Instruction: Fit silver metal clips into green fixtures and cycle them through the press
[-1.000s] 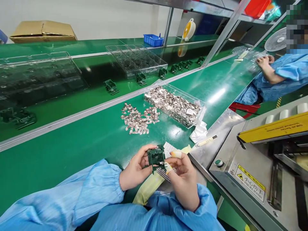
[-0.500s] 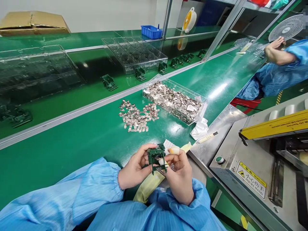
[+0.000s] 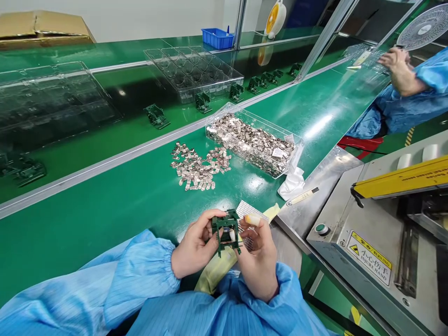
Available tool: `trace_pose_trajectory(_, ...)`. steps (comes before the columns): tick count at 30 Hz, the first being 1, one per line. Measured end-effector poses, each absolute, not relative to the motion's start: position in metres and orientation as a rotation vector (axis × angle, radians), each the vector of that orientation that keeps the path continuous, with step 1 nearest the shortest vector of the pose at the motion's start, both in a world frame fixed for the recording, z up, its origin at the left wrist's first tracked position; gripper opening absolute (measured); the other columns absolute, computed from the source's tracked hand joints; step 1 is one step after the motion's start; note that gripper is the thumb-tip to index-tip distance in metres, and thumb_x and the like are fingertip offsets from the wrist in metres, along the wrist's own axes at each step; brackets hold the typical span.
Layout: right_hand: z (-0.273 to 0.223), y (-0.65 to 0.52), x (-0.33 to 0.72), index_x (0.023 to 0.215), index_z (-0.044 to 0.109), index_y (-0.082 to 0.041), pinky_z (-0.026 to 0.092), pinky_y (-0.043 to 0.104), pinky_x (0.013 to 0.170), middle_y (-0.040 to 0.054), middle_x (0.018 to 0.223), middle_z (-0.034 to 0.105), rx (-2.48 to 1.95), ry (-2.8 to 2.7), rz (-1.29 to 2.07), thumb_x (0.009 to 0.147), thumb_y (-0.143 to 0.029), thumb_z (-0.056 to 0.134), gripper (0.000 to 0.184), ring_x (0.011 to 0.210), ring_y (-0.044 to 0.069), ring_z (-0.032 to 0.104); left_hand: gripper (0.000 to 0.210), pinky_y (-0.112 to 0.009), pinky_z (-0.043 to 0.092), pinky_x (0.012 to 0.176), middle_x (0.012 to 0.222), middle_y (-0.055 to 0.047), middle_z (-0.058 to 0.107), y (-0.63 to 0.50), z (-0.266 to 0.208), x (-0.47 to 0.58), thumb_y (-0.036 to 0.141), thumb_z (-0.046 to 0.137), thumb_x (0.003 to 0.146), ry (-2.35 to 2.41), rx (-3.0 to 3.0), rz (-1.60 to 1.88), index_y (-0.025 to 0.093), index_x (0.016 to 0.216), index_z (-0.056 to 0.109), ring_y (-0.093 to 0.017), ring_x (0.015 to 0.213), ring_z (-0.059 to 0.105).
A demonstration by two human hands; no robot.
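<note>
Both hands meet over the near edge of the table [image 3: 105,205], and we record them closed on one small green plastic frame [image 3: 227,231] held upright between them. Our left hand [image 3: 196,245] grips the frame's left side with thumb and curled fingers; our right hand [image 3: 257,254] clasps its right side, the covered fingertips [image 3: 252,218] resting at the frame's top corner. Directly behind the frame, partly hidden by the right hand, lies a small white ribbed strip [image 3: 249,208]; what lies beneath the frame, a pale yellow cloth-like thing [image 3: 213,275], we cannot identify further. Beyond the frame, farther up the table, sits a loose heap of small metal clips [image 3: 198,167], and just to the right of that heap a clear tray [image 3: 252,142] is filled with the same clips. A white wad [image 3: 291,185] and a pen-like stick [image 3: 301,196] lie to the right of the frame, near the steel edge of a grey machine [image 3: 378,242] carrying a yellow bar and a warning label. Far beyond the frame, across a metal rail, several more green frames [image 3: 156,115] stand on the conveyor belt [image 3: 105,135] beside empty clear blister trays [image 3: 194,77]. Far right of the frame, another person's hand [image 3: 397,65] works at that person's own station.
</note>
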State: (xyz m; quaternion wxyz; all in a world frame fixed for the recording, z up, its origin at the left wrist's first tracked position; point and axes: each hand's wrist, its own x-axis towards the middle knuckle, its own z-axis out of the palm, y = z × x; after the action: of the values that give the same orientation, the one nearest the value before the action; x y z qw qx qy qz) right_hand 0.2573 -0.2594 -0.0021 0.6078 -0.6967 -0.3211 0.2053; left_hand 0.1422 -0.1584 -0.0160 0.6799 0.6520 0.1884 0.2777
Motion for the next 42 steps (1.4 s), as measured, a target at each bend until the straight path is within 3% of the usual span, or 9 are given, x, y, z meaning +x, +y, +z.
trace_pose_trajectory(10,0.013,-0.249,0.253,0.085,0.057,-0.023,0.049,0.019,0.063,-0.0046,0.074,0.061,-1.316,-0.445,0.825,0.065,-0.017,0.082,0.033,0.067,0.010,0.058,0.027,-0.019,0.049,0.060,0.079,0.000,0.056,-0.163,-0.004,0.142,0.027,0.058,0.091,0.536,1.407,0.564,0.021,0.116,0.053,-0.010,0.064,0.053)
trace_pose_trajectory(23,0.018,-0.275,0.245,0.080,0.055,-0.022,0.051,0.022,0.060,-0.0040,0.072,0.058,-1.287,-0.414,0.807,0.065,-0.023,0.082,0.031,0.066,0.012,0.057,0.029,-0.020,0.050,0.059,0.080,0.000,0.060,-0.185,0.007,0.137,0.023,0.061,0.086,0.547,1.478,0.502,0.020,0.114,0.056,-0.010,0.063,0.056)
trace_pose_trajectory(27,-0.006,-0.308,0.264,0.089,0.060,-0.021,0.053,0.027,0.065,0.0006,0.079,0.062,-1.392,-0.420,0.620,0.077,-0.037,0.074,0.024,0.070,0.015,0.060,0.032,-0.021,0.053,0.062,0.083,-0.002,0.061,-0.179,0.009,0.145,0.029,0.062,0.088,0.440,1.448,0.464,0.019,0.117,0.054,-0.011,0.068,0.060)
trace_pose_trajectory(32,-0.048,-0.330,0.290,0.088,0.064,-0.017,0.050,0.029,0.056,0.0041,0.069,0.063,-1.566,-0.410,0.614,0.081,-0.058,0.063,0.041,0.062,0.018,0.059,0.038,-0.026,0.057,0.071,0.097,-0.004,0.064,-0.159,0.006,0.181,0.034,0.066,0.085,0.393,1.351,0.550,0.020,0.116,0.048,-0.014,0.082,0.065)
trace_pose_trajectory(37,-0.053,-0.308,0.286,0.063,0.058,-0.018,0.044,0.027,0.055,0.0005,0.059,0.058,-1.537,-0.558,0.682,0.080,-0.052,0.064,0.039,0.056,0.014,0.052,0.039,-0.022,0.050,0.064,0.084,-0.002,0.063,-0.155,-0.004,0.225,0.022,0.060,0.086,0.319,1.546,0.503,0.018,0.122,0.048,-0.012,0.070,0.062)
trace_pose_trajectory(42,-0.060,-0.300,0.282,0.063,0.051,-0.020,0.038,0.025,0.052,-0.0020,0.056,0.049,-1.554,-0.636,0.583,0.086,-0.050,0.052,0.038,0.054,0.013,0.044,0.038,-0.019,0.034,0.049,0.061,0.007,0.048,-0.157,0.000,0.237,0.012,0.052,0.084,0.331,1.840,0.486,0.017,0.122,0.051,-0.008,0.049,0.046)
